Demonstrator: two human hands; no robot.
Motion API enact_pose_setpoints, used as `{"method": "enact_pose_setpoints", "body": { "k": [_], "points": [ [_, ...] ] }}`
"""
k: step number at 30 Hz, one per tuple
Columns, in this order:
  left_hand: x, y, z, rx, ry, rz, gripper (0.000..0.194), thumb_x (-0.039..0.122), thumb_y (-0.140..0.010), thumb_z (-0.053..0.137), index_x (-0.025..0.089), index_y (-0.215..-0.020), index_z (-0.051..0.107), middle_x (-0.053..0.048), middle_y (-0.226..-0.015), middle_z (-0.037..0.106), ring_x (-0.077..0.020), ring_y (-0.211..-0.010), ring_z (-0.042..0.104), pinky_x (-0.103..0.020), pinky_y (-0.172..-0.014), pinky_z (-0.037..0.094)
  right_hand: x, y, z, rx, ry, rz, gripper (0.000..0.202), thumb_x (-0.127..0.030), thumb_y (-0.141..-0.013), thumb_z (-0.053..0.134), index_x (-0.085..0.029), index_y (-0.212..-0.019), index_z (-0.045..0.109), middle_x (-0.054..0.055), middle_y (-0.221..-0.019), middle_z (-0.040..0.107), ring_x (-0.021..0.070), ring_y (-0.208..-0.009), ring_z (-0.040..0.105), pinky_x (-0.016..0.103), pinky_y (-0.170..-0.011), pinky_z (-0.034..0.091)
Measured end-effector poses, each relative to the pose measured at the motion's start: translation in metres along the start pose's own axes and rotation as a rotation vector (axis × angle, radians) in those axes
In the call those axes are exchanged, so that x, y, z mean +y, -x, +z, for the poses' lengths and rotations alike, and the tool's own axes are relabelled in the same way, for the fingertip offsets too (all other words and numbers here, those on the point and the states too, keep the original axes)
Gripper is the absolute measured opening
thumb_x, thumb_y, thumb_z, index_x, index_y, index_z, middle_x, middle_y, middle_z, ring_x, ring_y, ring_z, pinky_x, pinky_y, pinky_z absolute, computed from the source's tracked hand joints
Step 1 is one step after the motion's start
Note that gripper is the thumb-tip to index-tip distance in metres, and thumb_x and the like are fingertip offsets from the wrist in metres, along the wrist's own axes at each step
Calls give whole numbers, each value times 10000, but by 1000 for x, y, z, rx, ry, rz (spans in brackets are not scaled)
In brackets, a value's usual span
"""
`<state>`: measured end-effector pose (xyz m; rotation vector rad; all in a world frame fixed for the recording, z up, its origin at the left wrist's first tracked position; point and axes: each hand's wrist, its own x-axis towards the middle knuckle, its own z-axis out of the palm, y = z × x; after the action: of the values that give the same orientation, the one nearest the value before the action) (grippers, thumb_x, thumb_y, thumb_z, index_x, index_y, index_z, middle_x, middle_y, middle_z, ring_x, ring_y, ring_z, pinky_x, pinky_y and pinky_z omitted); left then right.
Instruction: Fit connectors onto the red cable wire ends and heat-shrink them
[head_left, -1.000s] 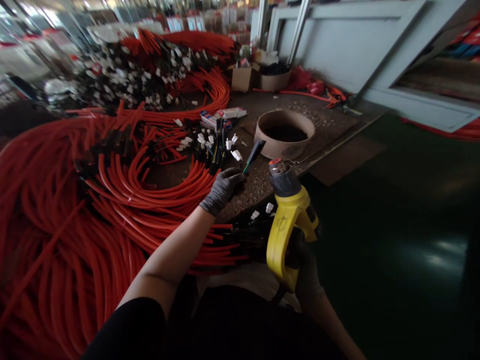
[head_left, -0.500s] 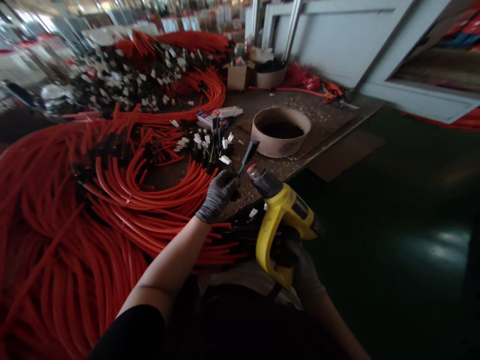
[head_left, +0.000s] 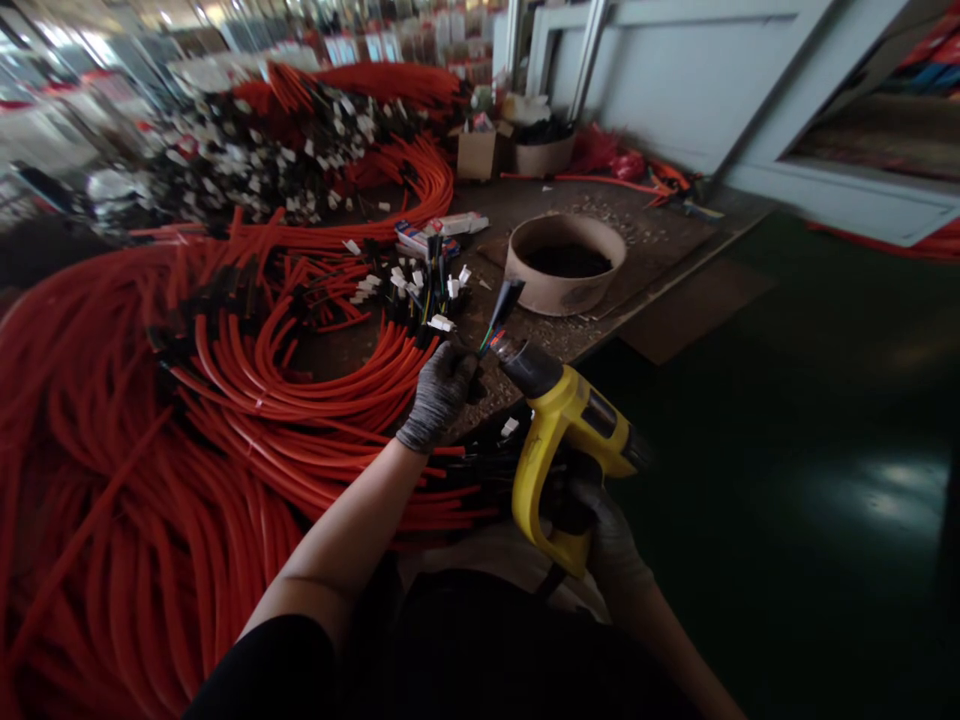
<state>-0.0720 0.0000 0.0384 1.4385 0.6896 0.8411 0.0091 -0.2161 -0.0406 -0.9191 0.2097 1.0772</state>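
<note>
My left hand, in a grey knit glove, is closed on thin coloured wires that end in a black sleeve. A yellow heat gun is gripped by its handle in my gloved right hand. Its nozzle, orange at the tip, points up and left, close beside the wires. Left of my left hand lie bundles of orange cable, with white connectors and black ends standing up near my fingers. How the wires run inside my fist is hidden.
A round cardboard tub with dark contents stands on the worktable. Behind it are a small carton and another tub. Piled orange cables fill the left side. The table edge drops to a dark green floor on the right.
The wires and black sleeve have shifted slightly, and the heat gun's nozzle has come a little closer to them. Both hands keep their hold.
</note>
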Motion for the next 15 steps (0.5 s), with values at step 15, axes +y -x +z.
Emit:
{"method": "enact_pose_setpoints", "body": {
  "k": [15],
  "points": [
    [-13,-7,3,23,-144,18,115,287,-883,511,181,-840,501,47,-631,559,-87,-436,551,-186,-427,464,-5,2,-3,-49,38,-25,383,-329,-470,910,-217,-802,754,3,-722,733,167,-614,662,258,-568,574]
  ]
}}
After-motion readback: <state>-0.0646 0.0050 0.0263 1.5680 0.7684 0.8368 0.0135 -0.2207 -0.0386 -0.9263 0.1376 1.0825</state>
